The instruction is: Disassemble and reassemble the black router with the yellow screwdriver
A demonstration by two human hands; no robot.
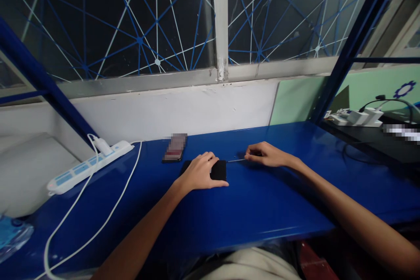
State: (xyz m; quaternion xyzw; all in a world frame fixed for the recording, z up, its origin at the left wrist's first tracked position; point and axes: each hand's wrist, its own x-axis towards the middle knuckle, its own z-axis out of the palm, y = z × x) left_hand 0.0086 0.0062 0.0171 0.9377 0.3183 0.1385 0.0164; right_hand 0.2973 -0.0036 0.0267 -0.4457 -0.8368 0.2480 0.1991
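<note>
My left hand [199, 170] lies over a black, flat, rectangular object [219, 169] on the blue table. Its thumb is at the near edge and its fingers reach toward the far edge, gripping it from above. To the right, the fingertips of my right hand [264, 154] are pinched on one end of a thin, pale rod [236, 160]. The rod's other end meets the right side of the black object; whether it goes inside, I cannot tell. A phone [175, 148] lies just behind my left hand, its screen blurred out.
A white power strip [90, 168] with a plug and a looping white cable [122, 197] occupies the table's left side. Blue metal posts [349, 39] rise at both sides. Chargers [364, 117] and cables sit on a dark surface at right. Behind the blue table [262, 210] are a wall and windows.
</note>
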